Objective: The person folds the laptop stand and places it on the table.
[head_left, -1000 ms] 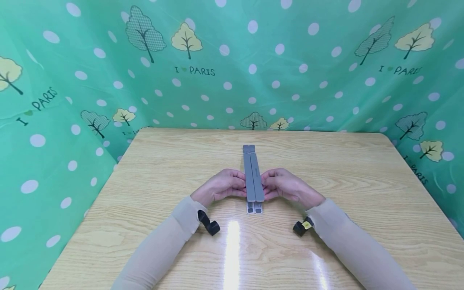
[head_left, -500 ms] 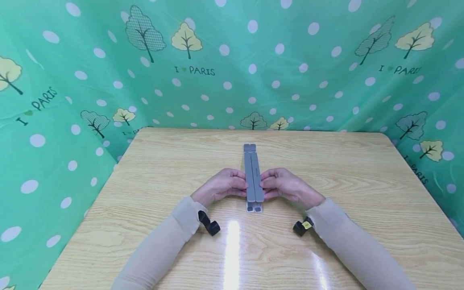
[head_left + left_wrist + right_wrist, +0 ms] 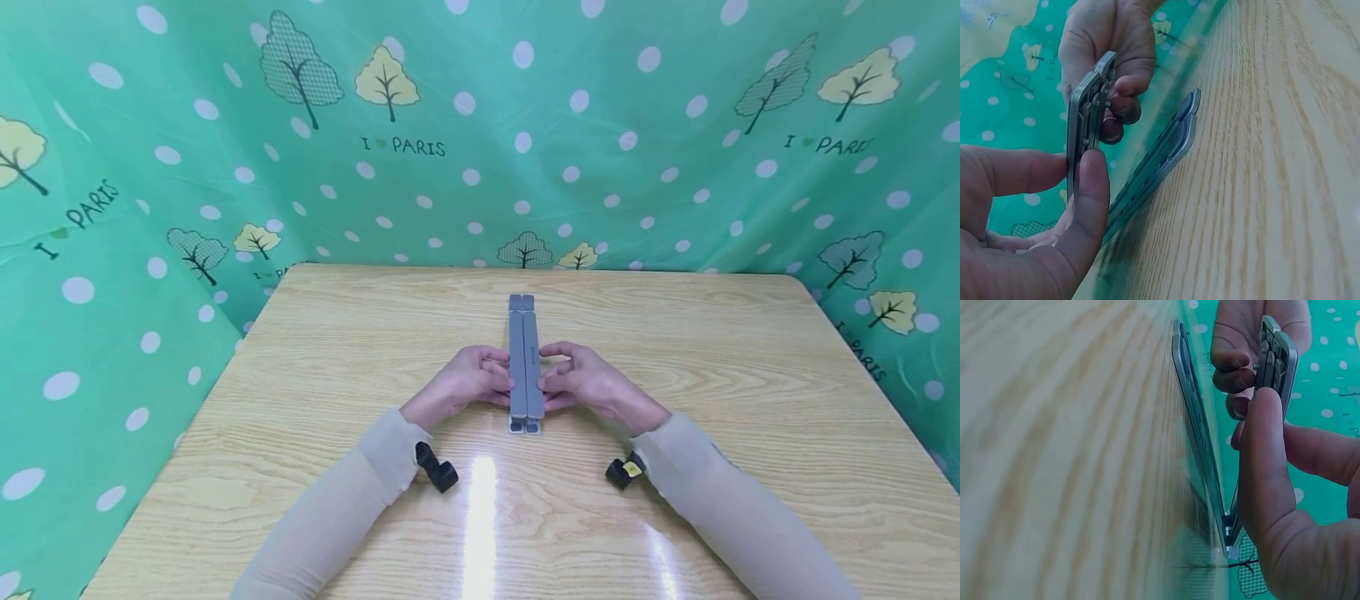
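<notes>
A grey metal folding laptop stand [image 3: 525, 358] lies lengthwise mid-table, its two long bars side by side. My left hand [image 3: 468, 379] grips its left edge near the front end, while my right hand [image 3: 588, 383] holds the opposite edge. In the left wrist view, the thumb and forefinger of my left hand [image 3: 1041, 244] pinch the raised upper arms [image 3: 1074, 131]. Below them the lower bars [image 3: 1169, 150] lie low along the tabletop. Seen from the right wrist, my right hand [image 3: 1279, 481] pinches the upper part, and both layers meet at a far hinge [image 3: 1229, 526].
The wooden table [image 3: 360, 317] carries the stand, with a bright light reflection [image 3: 480, 525] in front. A green dotted curtain [image 3: 420, 192] hangs behind the table and along its sides. Black wrist cameras [image 3: 442, 477] sit under both sleeves.
The stand has turned slightly, its far end shifting right and away. Its lower front tips show less beyond the upper arms. Both hands keep their hold with small finger shifts.
</notes>
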Action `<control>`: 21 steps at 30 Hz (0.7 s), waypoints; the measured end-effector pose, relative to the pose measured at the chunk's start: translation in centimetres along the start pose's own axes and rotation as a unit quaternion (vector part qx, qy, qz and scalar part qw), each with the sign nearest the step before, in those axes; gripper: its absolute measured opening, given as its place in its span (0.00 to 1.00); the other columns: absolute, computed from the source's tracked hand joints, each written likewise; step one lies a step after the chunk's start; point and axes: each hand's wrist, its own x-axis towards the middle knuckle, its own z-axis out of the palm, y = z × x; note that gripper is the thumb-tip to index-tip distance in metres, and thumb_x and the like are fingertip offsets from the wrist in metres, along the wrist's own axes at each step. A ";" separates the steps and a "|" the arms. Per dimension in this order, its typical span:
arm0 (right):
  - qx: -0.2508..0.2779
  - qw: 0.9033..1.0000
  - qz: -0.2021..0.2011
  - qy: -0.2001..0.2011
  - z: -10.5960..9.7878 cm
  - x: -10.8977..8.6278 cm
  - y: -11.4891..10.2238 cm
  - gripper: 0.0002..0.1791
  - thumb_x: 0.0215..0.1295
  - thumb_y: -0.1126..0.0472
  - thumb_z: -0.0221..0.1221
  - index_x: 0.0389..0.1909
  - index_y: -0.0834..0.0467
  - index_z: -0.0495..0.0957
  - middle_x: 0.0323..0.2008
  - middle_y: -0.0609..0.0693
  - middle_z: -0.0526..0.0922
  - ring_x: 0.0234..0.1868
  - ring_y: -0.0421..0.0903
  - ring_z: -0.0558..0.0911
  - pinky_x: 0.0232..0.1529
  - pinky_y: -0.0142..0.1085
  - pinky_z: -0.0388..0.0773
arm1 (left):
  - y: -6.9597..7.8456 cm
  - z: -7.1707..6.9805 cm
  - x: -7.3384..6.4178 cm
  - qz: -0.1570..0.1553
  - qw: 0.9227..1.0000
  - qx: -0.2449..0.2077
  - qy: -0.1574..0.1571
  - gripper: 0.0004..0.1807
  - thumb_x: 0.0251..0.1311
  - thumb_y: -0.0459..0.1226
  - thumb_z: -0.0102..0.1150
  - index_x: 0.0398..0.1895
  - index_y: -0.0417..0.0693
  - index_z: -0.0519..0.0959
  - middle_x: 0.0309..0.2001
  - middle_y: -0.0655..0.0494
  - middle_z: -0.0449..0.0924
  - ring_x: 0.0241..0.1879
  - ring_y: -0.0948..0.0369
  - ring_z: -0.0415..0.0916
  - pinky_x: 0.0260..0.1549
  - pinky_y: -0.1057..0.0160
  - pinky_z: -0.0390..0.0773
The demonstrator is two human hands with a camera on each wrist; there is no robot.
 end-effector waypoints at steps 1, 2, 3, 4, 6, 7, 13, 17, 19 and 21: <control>-0.002 1.000 -0.001 0.002 0.0 0.0 0.0 0.34 0.62 0.75 0.56 0.68 0.63 0.55 0.39 0.65 0.81 0.34 0.56 0.84 0.39 0.48 0.83 | 0.0 0.0 0.0 0.003 1.000 0.003 0.002 0.33 0.52 0.19 0.59 0.64 0.31 0.62 0.40 0.38 0.81 0.30 0.53 0.83 0.37 0.54 0.84; -0.002 1.000 -0.001 0.005 0.0 0.0 -0.1 0.34 0.61 0.75 0.56 0.68 0.62 0.55 0.39 0.65 0.81 0.34 0.56 0.84 0.39 0.48 0.83 | 0.0 0.1 0.0 0.005 1.000 0.004 0.004 0.35 0.52 0.19 0.59 0.65 0.33 0.61 0.39 0.39 0.81 0.30 0.53 0.83 0.37 0.54 0.84; -0.003 1.000 -0.003 0.003 0.1 -0.1 -0.1 0.35 0.62 0.75 0.55 0.68 0.62 0.54 0.39 0.65 0.81 0.34 0.56 0.84 0.40 0.48 0.83 | 0.0 0.1 0.0 0.007 1.000 0.006 0.005 0.36 0.51 0.19 0.59 0.66 0.34 0.60 0.38 0.39 0.81 0.29 0.53 0.83 0.36 0.53 0.84; -0.004 1.000 -0.005 0.002 0.1 -0.1 -0.1 0.35 0.62 0.75 0.55 0.69 0.62 0.54 0.39 0.65 0.81 0.34 0.57 0.84 0.40 0.48 0.83 | 0.0 0.1 0.0 0.009 1.000 0.007 0.005 0.37 0.51 0.18 0.59 0.66 0.35 0.60 0.38 0.40 0.81 0.29 0.53 0.83 0.36 0.53 0.84; -0.006 1.000 -0.004 0.005 0.1 -0.2 -0.2 0.36 0.61 0.76 0.55 0.69 0.62 0.54 0.39 0.65 0.81 0.35 0.57 0.84 0.41 0.47 0.83 | -0.1 0.1 0.0 0.009 1.000 0.008 0.004 0.39 0.50 0.18 0.60 0.67 0.36 0.60 0.38 0.40 0.80 0.29 0.53 0.83 0.37 0.53 0.84; -0.008 1.000 -0.003 0.005 0.1 -0.2 -0.2 0.36 0.61 0.76 0.55 0.69 0.62 0.54 0.39 0.65 0.81 0.35 0.56 0.84 0.41 0.47 0.83 | -0.1 0.1 0.0 0.010 1.000 0.008 0.003 0.39 0.50 0.18 0.60 0.67 0.36 0.60 0.37 0.40 0.80 0.29 0.53 0.83 0.37 0.53 0.84; -0.033 0.999 -0.009 -0.004 0.0 -0.1 -0.1 0.38 0.60 0.77 0.54 0.71 0.64 0.51 0.38 0.64 0.81 0.34 0.55 0.84 0.40 0.47 0.83 | 0.0 0.3 -0.2 0.011 1.000 0.029 -0.001 0.42 0.48 0.17 0.60 0.70 0.36 0.57 0.40 0.39 0.80 0.31 0.53 0.83 0.37 0.55 0.84; -0.036 0.999 -0.014 -0.013 0.0 0.0 -0.1 0.40 0.60 0.78 0.54 0.72 0.65 0.49 0.37 0.65 0.80 0.33 0.54 0.83 0.40 0.48 0.83 | 0.0 0.5 -0.3 0.010 0.999 0.045 -0.001 0.45 0.46 0.17 0.62 0.71 0.36 0.56 0.40 0.39 0.80 0.33 0.52 0.82 0.37 0.55 0.84; -0.039 0.999 -0.013 -0.016 0.0 0.0 0.0 0.40 0.59 0.78 0.54 0.72 0.65 0.49 0.37 0.65 0.80 0.33 0.54 0.83 0.40 0.48 0.83 | -0.1 0.6 -0.3 0.012 0.999 0.053 0.000 0.46 0.45 0.16 0.62 0.71 0.36 0.55 0.41 0.39 0.80 0.33 0.52 0.82 0.37 0.56 0.84; -0.041 0.999 -0.010 -0.017 0.1 0.0 0.0 0.41 0.60 0.77 0.55 0.72 0.65 0.48 0.37 0.65 0.80 0.32 0.54 0.83 0.40 0.48 0.83 | -0.1 0.7 -0.3 0.016 0.998 0.063 -0.001 0.47 0.44 0.16 0.62 0.71 0.35 0.55 0.40 0.39 0.79 0.34 0.52 0.82 0.37 0.56 0.84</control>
